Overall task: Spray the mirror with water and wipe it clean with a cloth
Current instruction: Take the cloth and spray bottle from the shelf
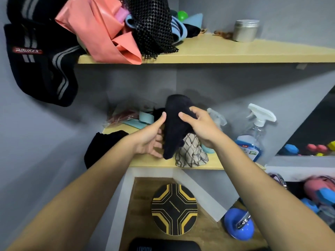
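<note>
Both my hands hold a dark navy cloth (pixel 175 124) above the middle wooden shelf (pixel 150 163). My right hand (pixel 201 127) pinches its upper part between thumb and fingers. My left hand (pixel 151 140) grips its left side from below. To the right on the same shelf stands a clear spray bottle (pixel 253 134) with a white trigger head and a blue label. A second clear spray head (pixel 217 117) shows partly behind my right hand. No mirror is visible.
A netted beige cloth (pixel 191 154) lies on the shelf under the dark cloth. The upper shelf (pixel 226 53) carries pink bands, black mesh and a metal tin (pixel 245 30). Below lie a black-and-yellow disc (pixel 174 209) and a blue kettlebell (pixel 238 225). Grey walls close both sides.
</note>
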Action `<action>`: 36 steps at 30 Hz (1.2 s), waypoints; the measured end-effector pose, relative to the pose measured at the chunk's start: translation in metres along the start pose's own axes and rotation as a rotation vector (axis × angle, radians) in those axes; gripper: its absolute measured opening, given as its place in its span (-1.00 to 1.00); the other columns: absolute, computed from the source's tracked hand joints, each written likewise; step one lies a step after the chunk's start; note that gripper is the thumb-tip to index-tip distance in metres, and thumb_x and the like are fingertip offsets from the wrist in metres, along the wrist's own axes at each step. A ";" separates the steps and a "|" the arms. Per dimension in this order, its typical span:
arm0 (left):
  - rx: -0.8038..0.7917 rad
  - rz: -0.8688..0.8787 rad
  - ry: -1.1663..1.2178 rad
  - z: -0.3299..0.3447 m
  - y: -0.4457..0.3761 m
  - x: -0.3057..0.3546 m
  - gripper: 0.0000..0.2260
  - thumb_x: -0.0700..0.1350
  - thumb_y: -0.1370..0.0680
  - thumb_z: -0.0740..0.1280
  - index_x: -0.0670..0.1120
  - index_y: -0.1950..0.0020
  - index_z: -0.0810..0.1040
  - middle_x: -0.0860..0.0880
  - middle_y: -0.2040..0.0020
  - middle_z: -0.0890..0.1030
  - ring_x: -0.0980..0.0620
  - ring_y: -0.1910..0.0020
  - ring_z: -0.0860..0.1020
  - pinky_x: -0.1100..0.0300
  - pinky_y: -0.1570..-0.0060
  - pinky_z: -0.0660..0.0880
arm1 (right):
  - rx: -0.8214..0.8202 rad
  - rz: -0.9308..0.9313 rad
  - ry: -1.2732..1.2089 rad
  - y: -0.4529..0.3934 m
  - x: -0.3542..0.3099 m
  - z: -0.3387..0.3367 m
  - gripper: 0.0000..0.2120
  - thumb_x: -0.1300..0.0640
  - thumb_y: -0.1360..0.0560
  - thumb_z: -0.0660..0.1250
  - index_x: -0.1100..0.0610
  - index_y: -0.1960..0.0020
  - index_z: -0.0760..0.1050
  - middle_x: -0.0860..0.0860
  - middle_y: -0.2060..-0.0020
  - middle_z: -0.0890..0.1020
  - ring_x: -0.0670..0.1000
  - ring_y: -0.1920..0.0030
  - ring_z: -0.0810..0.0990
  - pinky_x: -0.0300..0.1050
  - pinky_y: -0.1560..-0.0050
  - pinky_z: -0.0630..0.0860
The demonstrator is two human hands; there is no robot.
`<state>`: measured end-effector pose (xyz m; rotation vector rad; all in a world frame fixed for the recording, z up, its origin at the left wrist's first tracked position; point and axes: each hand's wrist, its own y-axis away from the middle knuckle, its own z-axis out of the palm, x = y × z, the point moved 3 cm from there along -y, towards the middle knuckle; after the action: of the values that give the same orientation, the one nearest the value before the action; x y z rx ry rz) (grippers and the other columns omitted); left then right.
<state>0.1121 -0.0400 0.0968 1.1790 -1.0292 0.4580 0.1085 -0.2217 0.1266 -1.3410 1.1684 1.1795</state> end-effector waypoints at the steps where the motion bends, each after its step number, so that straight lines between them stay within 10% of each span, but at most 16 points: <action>1: -0.071 0.031 0.137 0.006 -0.002 0.002 -0.12 0.58 -0.35 0.15 -0.01 -0.43 0.48 -0.13 -0.29 0.66 -0.20 -0.26 0.63 -0.30 -0.24 0.51 | -0.051 0.045 -0.116 0.003 0.000 0.005 -0.85 0.02 -0.50 0.44 0.10 0.08 0.58 0.11 0.13 0.67 0.08 0.07 0.64 0.07 0.01 0.54; 7: -0.048 0.244 0.503 0.013 -0.008 0.005 -0.42 0.16 -0.51 0.40 -0.10 -0.45 0.51 -0.16 -0.33 0.63 -0.15 -0.32 0.60 -0.11 -0.34 0.51 | -0.033 0.317 -0.399 0.013 0.017 0.006 -0.90 0.16 -0.64 0.26 0.17 -0.11 0.46 0.23 -0.03 0.63 0.17 0.02 0.65 0.15 0.10 0.65; 10: 0.081 0.300 0.509 0.013 -0.018 -0.004 -0.45 -0.10 -0.43 0.50 -0.16 -0.42 0.53 -0.17 -0.27 0.66 -0.15 -0.26 0.64 -0.09 -0.31 0.54 | 0.038 0.434 -0.036 0.017 0.034 -0.004 -0.81 0.12 -0.59 0.27 0.13 -0.16 0.36 0.15 -0.09 0.54 0.13 0.01 0.59 0.10 0.20 0.63; 14: 0.176 0.274 0.332 0.025 -0.024 -0.014 -0.73 -0.32 -0.53 0.40 -0.08 -0.19 0.61 -0.11 -0.08 0.73 -0.13 -0.10 0.68 -0.03 -0.18 0.59 | 0.020 0.194 0.479 0.022 0.046 -0.010 -0.44 0.15 -0.42 0.35 0.01 -0.35 0.21 0.05 -0.28 0.45 0.06 -0.25 0.50 0.04 -0.22 0.53; 19: 0.127 0.248 0.357 0.032 -0.031 -0.023 -0.74 -0.34 -0.56 0.33 -0.14 -0.20 0.61 -0.19 -0.07 0.72 -0.16 -0.08 0.68 -0.05 -0.16 0.59 | -0.061 0.412 -0.118 0.034 0.059 -0.006 -0.47 -0.09 -0.45 0.50 -0.03 -0.34 0.39 0.03 -0.15 0.66 0.05 -0.14 0.67 0.09 -0.16 0.61; 25: 0.048 0.274 0.335 0.040 -0.043 -0.026 -0.70 -0.26 -0.58 0.40 -0.12 -0.30 0.58 -0.14 -0.19 0.70 -0.12 -0.21 0.65 -0.06 -0.28 0.54 | 0.106 0.372 -0.120 0.040 0.059 -0.028 -0.59 -0.03 -0.43 0.55 0.16 -0.16 0.56 0.07 0.02 0.73 0.03 0.03 0.72 -0.13 0.13 0.65; 29: 0.101 0.201 0.224 0.063 -0.049 -0.021 -0.56 0.16 -0.53 0.46 -0.01 -0.33 0.54 -0.07 -0.22 0.69 -0.06 -0.19 0.66 -0.10 -0.28 0.57 | 0.355 0.107 0.235 0.038 0.058 -0.040 -0.71 0.01 -0.44 0.55 0.05 -0.02 0.49 0.01 0.08 0.68 0.00 0.06 0.67 -0.06 0.06 0.62; 33: 0.097 0.233 0.221 0.085 -0.054 -0.020 -0.14 0.22 -0.27 0.63 -0.04 -0.45 0.37 -0.11 -0.19 0.68 -0.09 -0.11 0.70 -0.05 -0.15 0.64 | 0.012 0.034 0.435 0.056 0.057 -0.033 -0.80 0.03 -0.55 0.44 0.07 -0.11 0.54 -0.07 0.06 0.65 -0.19 0.07 0.61 -0.26 0.09 0.53; 36: 0.244 0.247 0.227 0.090 -0.060 -0.019 -0.29 0.04 -0.43 0.60 -0.01 -0.36 0.20 -0.10 -0.14 0.62 -0.06 -0.05 0.67 -0.03 -0.10 0.63 | -0.127 0.086 0.414 0.067 0.056 -0.042 -0.80 0.12 -0.61 0.36 0.13 -0.21 0.56 -0.04 -0.01 0.57 -0.22 0.06 0.55 -0.39 0.06 0.44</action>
<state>0.1116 -0.1397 0.0508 1.1857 -0.9422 0.9123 0.0484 -0.2724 0.0687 -1.7014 1.4738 1.0791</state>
